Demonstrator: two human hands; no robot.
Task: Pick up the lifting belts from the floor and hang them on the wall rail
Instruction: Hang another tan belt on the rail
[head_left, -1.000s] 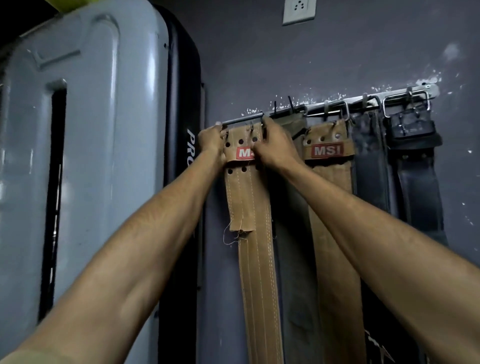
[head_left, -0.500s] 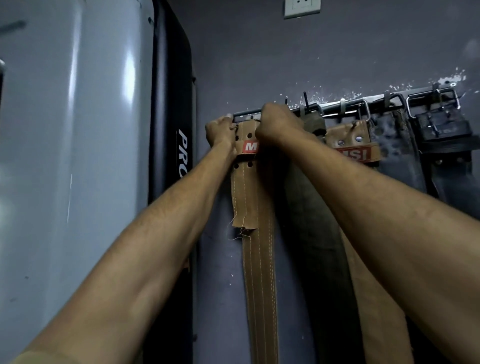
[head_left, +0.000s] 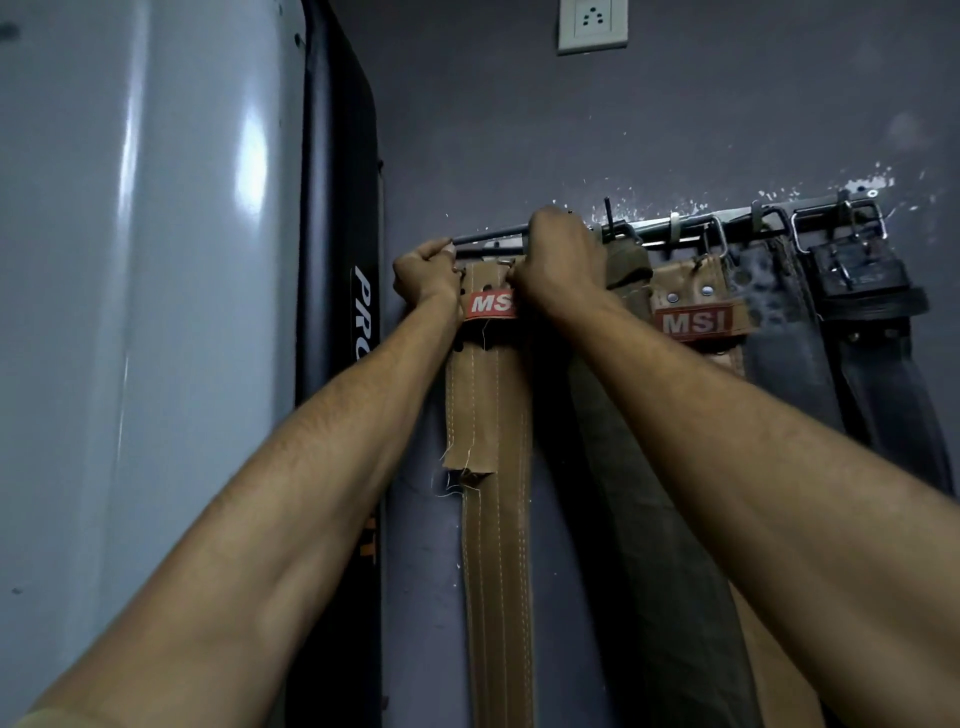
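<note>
A tan leather lifting belt with a red MSI label hangs straight down at the left end of the metal wall rail. My left hand grips the belt's top left corner by the buckle. My right hand grips its top right corner, up against the rail. The buckle itself is mostly hidden by my fingers. To the right hang an olive belt, a second tan MSI belt, a dark grey belt and a black belt.
A large grey panel with a black padded edge stands close on the left, almost touching the rail's end. A white wall socket sits high on the dark wall above the rail.
Both hands have lifted the tan belt's top a little, from below the rail to right against it. The view has swung left and closer.
</note>
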